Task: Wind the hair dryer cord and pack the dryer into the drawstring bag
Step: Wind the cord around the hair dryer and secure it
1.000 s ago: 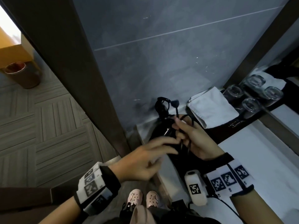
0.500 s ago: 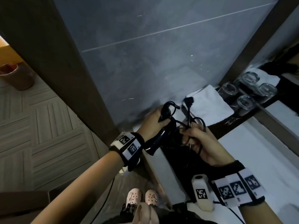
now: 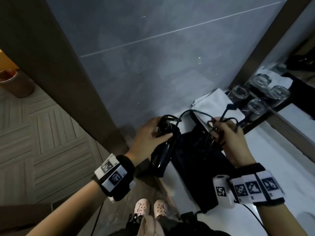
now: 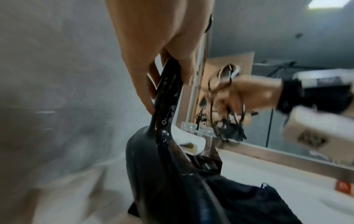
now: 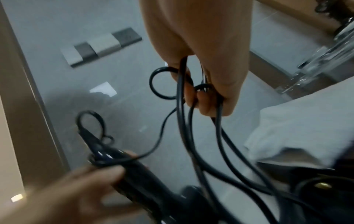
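My left hand (image 3: 150,133) grips the handle of the glossy black hair dryer (image 3: 162,155), whose body points down toward me over the counter's edge. The same dryer (image 4: 162,159) fills the left wrist view, with my fingers (image 4: 141,78) curled round its handle. My right hand (image 3: 226,135) holds several loops of the black cord (image 3: 192,112), and the plug (image 3: 231,106) sticks up past it. In the right wrist view the cord (image 5: 184,121) hangs in loops from my fingers (image 5: 206,97). The dark drawstring bag (image 3: 201,160) lies flat on the white counter between both hands.
A folded white towel (image 3: 214,101) lies behind the bag. Upturned glasses (image 3: 255,106) stand on a dark tray by the mirror at the right. A grey tiled wall (image 3: 153,65) is directly ahead. A dark door frame (image 3: 59,82) and carpeted floor lie left.
My left hand has taken the dryer's handle and drawn it left, while my right hand has moved right with the cord loops. The cord now stretches between them.
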`<state>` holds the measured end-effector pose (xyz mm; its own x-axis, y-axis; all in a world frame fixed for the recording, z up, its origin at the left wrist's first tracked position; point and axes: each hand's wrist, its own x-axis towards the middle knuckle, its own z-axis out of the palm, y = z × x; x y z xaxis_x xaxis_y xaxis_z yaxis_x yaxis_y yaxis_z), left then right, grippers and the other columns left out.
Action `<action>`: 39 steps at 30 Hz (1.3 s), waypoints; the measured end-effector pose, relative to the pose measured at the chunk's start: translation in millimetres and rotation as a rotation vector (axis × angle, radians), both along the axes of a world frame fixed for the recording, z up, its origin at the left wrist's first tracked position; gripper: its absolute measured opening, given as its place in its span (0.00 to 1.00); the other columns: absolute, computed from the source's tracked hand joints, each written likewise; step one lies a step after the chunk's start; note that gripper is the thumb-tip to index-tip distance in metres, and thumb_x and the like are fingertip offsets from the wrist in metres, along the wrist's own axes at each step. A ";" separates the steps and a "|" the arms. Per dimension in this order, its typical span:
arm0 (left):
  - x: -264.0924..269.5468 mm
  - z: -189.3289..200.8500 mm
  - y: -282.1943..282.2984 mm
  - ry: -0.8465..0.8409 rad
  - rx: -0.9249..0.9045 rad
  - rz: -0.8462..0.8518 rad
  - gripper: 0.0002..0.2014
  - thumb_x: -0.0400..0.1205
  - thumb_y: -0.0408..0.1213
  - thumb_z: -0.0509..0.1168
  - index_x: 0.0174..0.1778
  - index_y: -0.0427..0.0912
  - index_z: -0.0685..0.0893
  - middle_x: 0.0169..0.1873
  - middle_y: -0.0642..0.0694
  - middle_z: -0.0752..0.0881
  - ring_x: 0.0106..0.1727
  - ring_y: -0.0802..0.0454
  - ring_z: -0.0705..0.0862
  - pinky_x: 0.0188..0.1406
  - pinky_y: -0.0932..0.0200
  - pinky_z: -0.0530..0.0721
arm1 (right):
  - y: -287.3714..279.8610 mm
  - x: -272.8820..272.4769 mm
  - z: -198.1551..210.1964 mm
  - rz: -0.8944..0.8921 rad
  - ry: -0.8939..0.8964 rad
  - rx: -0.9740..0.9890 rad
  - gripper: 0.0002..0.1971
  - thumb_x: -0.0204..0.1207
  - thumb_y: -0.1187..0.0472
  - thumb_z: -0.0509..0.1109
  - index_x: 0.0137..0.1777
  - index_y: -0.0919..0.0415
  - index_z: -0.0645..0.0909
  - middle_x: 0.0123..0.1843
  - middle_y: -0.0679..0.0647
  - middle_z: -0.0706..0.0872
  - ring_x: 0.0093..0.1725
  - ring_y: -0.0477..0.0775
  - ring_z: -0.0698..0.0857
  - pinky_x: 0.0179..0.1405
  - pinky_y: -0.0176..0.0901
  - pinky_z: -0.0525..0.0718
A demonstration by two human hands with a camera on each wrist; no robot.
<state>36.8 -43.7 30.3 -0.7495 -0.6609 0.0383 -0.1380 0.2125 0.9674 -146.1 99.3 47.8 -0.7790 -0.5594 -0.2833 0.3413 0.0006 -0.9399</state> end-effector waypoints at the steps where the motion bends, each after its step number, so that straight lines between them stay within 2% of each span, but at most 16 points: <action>1: 4.5 3.6 -0.3 0.018 0.016 0.043 0.15 0.76 0.34 0.74 0.58 0.45 0.84 0.55 0.50 0.86 0.59 0.58 0.84 0.60 0.64 0.82 | 3.0 0.0 -9.7 0.015 0.026 0.067 0.09 0.80 0.71 0.63 0.40 0.61 0.79 0.25 0.46 0.81 0.22 0.42 0.76 0.21 0.29 0.74; 4: 15.3 14.9 -3.4 0.063 -0.045 0.133 0.12 0.73 0.35 0.76 0.50 0.47 0.84 0.46 0.52 0.88 0.51 0.62 0.85 0.52 0.74 0.78 | 15.7 -2.4 -30.0 0.088 0.054 0.219 0.04 0.76 0.64 0.72 0.40 0.63 0.83 0.20 0.48 0.78 0.22 0.47 0.74 0.17 0.30 0.71; 6: 20.4 21.1 -5.0 0.074 -0.081 0.148 0.12 0.71 0.37 0.78 0.47 0.50 0.84 0.44 0.52 0.88 0.48 0.64 0.85 0.49 0.77 0.76 | 21.8 -5.2 -36.8 0.171 0.017 0.345 0.12 0.69 0.55 0.78 0.44 0.65 0.86 0.23 0.52 0.81 0.22 0.47 0.78 0.18 0.31 0.75; 10: 26.8 24.6 -3.6 0.008 -0.196 0.140 0.13 0.70 0.46 0.78 0.45 0.64 0.82 0.46 0.60 0.86 0.49 0.70 0.82 0.49 0.81 0.73 | 24.0 -8.3 -39.5 0.317 -0.051 0.503 0.27 0.61 0.44 0.80 0.46 0.69 0.88 0.36 0.57 0.90 0.37 0.52 0.89 0.40 0.41 0.86; 12: 30.1 25.4 -0.6 -0.004 -0.189 0.115 0.13 0.69 0.49 0.77 0.46 0.67 0.82 0.47 0.63 0.84 0.50 0.70 0.82 0.51 0.81 0.74 | 22.9 -7.1 -35.0 0.411 0.165 0.697 0.32 0.65 0.37 0.74 0.38 0.73 0.86 0.35 0.60 0.89 0.40 0.56 0.89 0.45 0.43 0.84; 14: 33.9 24.8 1.8 -0.006 -0.222 0.091 0.14 0.70 0.51 0.76 0.47 0.68 0.81 0.47 0.61 0.84 0.50 0.70 0.83 0.52 0.81 0.73 | 23.6 -4.4 -27.6 0.478 0.448 0.886 0.36 0.70 0.34 0.65 0.31 0.74 0.79 0.30 0.61 0.84 0.37 0.58 0.85 0.36 0.44 0.76; 15: 36.0 24.5 2.8 -0.007 -0.241 0.082 0.14 0.70 0.51 0.75 0.48 0.69 0.81 0.47 0.59 0.84 0.49 0.69 0.82 0.51 0.82 0.73 | 23.6 -2.9 -23.9 0.467 0.578 0.924 0.35 0.72 0.35 0.63 0.34 0.75 0.80 0.33 0.63 0.84 0.40 0.61 0.84 0.36 0.46 0.72; 19: 40.2 24.8 5.9 -0.052 -0.257 0.062 0.18 0.71 0.54 0.72 0.57 0.64 0.80 0.47 0.57 0.82 0.50 0.64 0.82 0.52 0.70 0.79 | 15.1 14.7 4.5 0.121 1.047 0.630 0.19 0.80 0.58 0.68 0.64 0.73 0.78 0.59 0.74 0.80 0.62 0.71 0.78 0.58 0.48 0.73; 22: 39.5 27.3 7.6 -0.109 -0.264 0.049 0.22 0.74 0.53 0.72 0.64 0.62 0.78 0.48 0.56 0.79 0.49 0.61 0.80 0.53 0.58 0.82 | 1.0 50.5 37.1 0.014 1.367 0.310 0.14 0.81 0.64 0.64 0.65 0.67 0.80 0.62 0.65 0.80 0.62 0.61 0.78 0.63 0.40 0.68; 26: 34.7 34.6 10.5 -0.116 -0.281 0.068 0.16 0.72 0.55 0.70 0.53 0.59 0.78 0.47 0.54 0.79 0.46 0.58 0.80 0.50 0.53 0.82 | -15.3 92.9 44.2 0.369 1.502 0.247 0.20 0.80 0.47 0.63 0.66 0.58 0.80 0.65 0.50 0.82 0.70 0.44 0.74 0.75 0.49 0.57; 29: 34.5 37.9 8.6 -0.132 -0.336 0.083 0.14 0.73 0.55 0.72 0.49 0.57 0.77 0.45 0.57 0.79 0.45 0.63 0.78 0.44 0.66 0.76 | -20.6 96.2 34.0 0.650 1.398 0.335 0.27 0.75 0.42 0.68 0.67 0.60 0.78 0.68 0.50 0.82 0.78 0.44 0.67 0.81 0.49 0.43; 31: 36.5 38.3 7.5 -0.158 -0.373 0.097 0.17 0.71 0.59 0.71 0.47 0.57 0.76 0.43 0.58 0.79 0.45 0.64 0.77 0.42 0.66 0.75 | -24.7 91.1 31.5 0.684 1.480 0.317 0.20 0.72 0.50 0.75 0.55 0.67 0.83 0.58 0.58 0.87 0.71 0.53 0.78 0.81 0.50 0.49; 34: 38.7 36.5 9.8 -0.206 -0.446 0.087 0.23 0.67 0.67 0.69 0.50 0.61 0.74 0.43 0.58 0.80 0.42 0.63 0.79 0.40 0.64 0.78 | -26.5 82.5 36.6 0.732 1.564 0.263 0.13 0.72 0.57 0.73 0.40 0.69 0.84 0.40 0.60 0.85 0.47 0.60 0.87 0.74 0.53 0.69; 36: 39.7 37.2 10.3 -0.195 -0.407 0.082 0.24 0.64 0.70 0.68 0.49 0.64 0.73 0.43 0.59 0.79 0.41 0.63 0.80 0.39 0.62 0.79 | -21.3 78.9 41.7 0.787 1.495 0.286 0.16 0.75 0.50 0.69 0.41 0.65 0.84 0.40 0.56 0.82 0.42 0.56 0.82 0.55 0.53 0.82; 37: 39.6 38.0 9.0 -0.178 -0.371 0.073 0.21 0.62 0.70 0.69 0.46 0.68 0.74 0.43 0.59 0.78 0.41 0.64 0.79 0.39 0.63 0.77 | -18.5 77.3 43.7 0.798 1.454 0.282 0.17 0.76 0.48 0.67 0.42 0.64 0.83 0.40 0.54 0.81 0.41 0.54 0.80 0.47 0.47 0.80; 39: 38.2 40.9 7.1 -0.145 -0.314 0.030 0.17 0.62 0.68 0.72 0.41 0.75 0.73 0.43 0.60 0.77 0.42 0.63 0.78 0.40 0.63 0.76 | -13.7 75.4 45.3 0.794 1.415 0.225 0.16 0.76 0.49 0.67 0.41 0.63 0.83 0.39 0.53 0.79 0.40 0.52 0.77 0.43 0.40 0.72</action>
<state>75.0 -36.6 71.2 -0.7423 -0.6558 0.1377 -0.2799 0.4901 0.8255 -70.7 85.5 93.1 -0.0284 -0.9709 0.2376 -0.8930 -0.0822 -0.4425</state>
